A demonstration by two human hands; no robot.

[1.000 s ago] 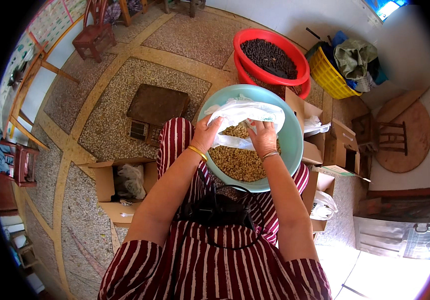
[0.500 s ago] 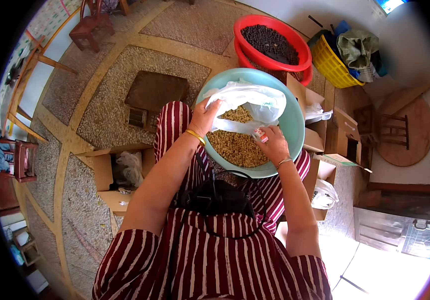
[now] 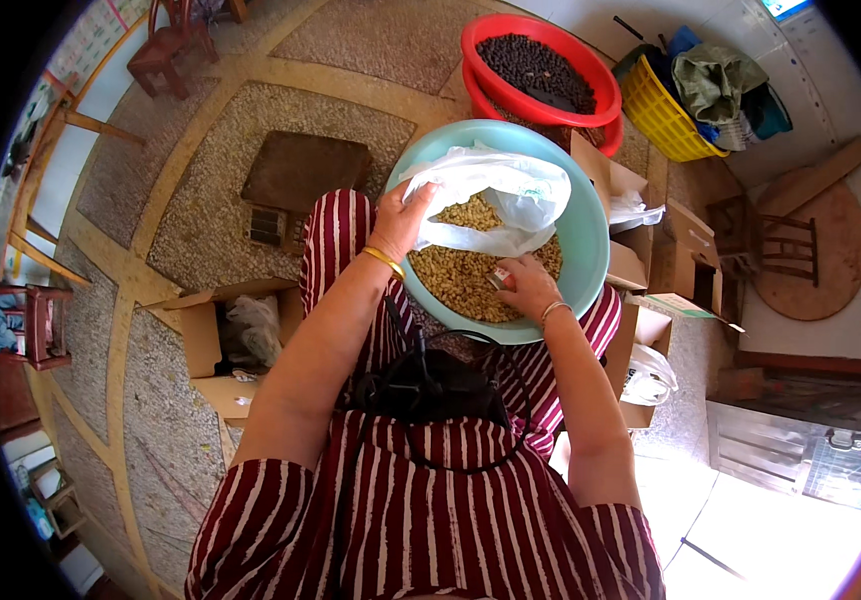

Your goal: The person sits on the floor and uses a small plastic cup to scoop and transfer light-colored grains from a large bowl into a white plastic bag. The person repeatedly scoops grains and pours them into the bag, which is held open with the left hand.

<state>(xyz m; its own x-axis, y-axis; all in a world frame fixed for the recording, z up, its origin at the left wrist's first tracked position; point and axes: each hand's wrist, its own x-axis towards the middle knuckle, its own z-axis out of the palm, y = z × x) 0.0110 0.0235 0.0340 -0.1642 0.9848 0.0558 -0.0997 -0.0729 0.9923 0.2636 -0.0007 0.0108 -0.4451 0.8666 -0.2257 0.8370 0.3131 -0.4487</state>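
A light blue basin sits at my knees with many small tan kernels inside. My left hand grips the left side of a white plastic bag, held with its mouth open over the basin. My right hand is down in the kernels below the bag, its fingers round a small light-coloured container with some red on it, partly hidden by the fingers.
Red tubs of dark pellets and a yellow crate of cloth stand ahead-right. Cardboard boxes flank my legs. A dark block lies on the floor ahead-left; chairs and a round wooden board line the walls.
My right hand has left the bag's right side and moved down into the kernels with the small container, which showed half a second ago. My left hand still holds the bag.
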